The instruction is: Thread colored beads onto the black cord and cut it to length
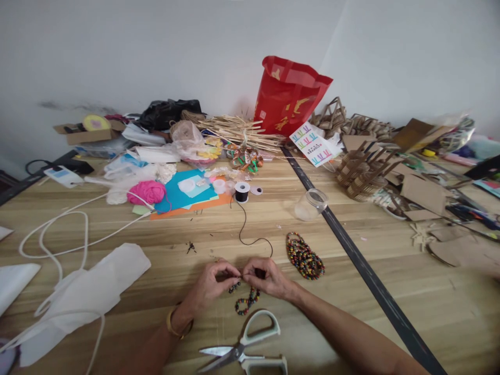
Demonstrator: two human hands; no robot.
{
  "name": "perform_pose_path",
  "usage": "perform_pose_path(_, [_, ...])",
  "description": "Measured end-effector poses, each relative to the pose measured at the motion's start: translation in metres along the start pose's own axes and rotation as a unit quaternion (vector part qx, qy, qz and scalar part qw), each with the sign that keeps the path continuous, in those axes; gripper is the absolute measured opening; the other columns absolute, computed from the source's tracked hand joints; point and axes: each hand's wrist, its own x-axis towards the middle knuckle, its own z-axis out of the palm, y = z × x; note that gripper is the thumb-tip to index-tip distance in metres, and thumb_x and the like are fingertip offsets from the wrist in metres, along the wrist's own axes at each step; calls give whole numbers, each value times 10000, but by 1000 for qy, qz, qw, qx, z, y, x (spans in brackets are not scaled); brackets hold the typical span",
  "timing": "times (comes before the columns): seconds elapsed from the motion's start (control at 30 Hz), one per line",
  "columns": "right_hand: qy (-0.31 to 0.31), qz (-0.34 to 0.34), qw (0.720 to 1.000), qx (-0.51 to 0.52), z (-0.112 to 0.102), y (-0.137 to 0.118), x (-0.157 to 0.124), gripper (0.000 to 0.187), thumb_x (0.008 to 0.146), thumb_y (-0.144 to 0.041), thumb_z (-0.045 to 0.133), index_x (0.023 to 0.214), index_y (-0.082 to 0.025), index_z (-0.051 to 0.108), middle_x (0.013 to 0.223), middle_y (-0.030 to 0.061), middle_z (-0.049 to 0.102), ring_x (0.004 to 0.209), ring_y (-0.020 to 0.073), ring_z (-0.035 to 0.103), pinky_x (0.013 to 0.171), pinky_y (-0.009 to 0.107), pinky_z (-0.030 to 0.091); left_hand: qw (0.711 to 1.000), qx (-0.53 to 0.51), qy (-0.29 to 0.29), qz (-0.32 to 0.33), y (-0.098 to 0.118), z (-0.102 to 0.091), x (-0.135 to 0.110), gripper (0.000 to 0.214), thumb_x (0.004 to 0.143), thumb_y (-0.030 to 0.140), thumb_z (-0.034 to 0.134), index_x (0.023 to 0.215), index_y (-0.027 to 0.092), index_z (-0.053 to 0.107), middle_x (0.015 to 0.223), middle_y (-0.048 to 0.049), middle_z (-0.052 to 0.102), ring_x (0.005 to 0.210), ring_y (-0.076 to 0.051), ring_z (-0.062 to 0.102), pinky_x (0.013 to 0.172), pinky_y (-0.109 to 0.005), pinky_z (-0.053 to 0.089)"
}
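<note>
My left hand [211, 284] and my right hand [269, 277] meet over the wooden table [273, 323], fingertips pinched together on a thin black cord [250, 240]. A short strand of coloured beads [246, 300] hangs from between my fingers and lies on the wood. The cord runs up to a black spool [241, 191]. A pile of strung coloured beads [304, 256] lies just right of my right hand. Scissors with pale handles [250, 350] lie open near the table's front edge, below my hands.
White fabric [86, 297] and a white cable [58, 234] lie at the left. A glass jar [311, 204] lies on its side, a pink yarn ball [147, 191] and coloured paper sit behind. A red bag [289, 96] and cardboard pieces [422, 192] crowd the back and right.
</note>
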Motion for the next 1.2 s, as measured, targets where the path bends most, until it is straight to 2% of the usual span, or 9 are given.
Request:
perform_pose_path(0.33, [-3, -6, 1000, -14, 0, 1, 0, 201, 831, -301, 588, 760, -118, 634, 612, -10, 516, 540, 84, 436, 513, 186, 349, 1000, 3, -6, 5, 1, 0, 1, 75, 710, 199, 665, 719, 143, 714, 709, -44, 660, 707, -175, 617, 684, -268, 469])
perform_pose_path(0.63, [-6, -6, 1000, -11, -1, 0, 0, 135, 809, -230, 591, 749, -117, 634, 599, -19, 508, 529, 76, 428, 502, 176, 341, 1000, 4, 1, 4, 1, 0, 0, 75, 709, 205, 667, 718, 146, 712, 704, -38, 656, 700, -169, 609, 684, -265, 466])
perform_pose_path(1.2, [0, 3, 1000, -12, 0, 0, 1, 196, 811, -296, 606, 756, -112, 647, 601, -13, 516, 532, 76, 435, 491, 174, 339, 1000, 22, -1, 16, -1, 2, 2, 88, 704, 208, 663, 728, 151, 726, 696, -41, 658, 699, -170, 607, 678, -268, 463])
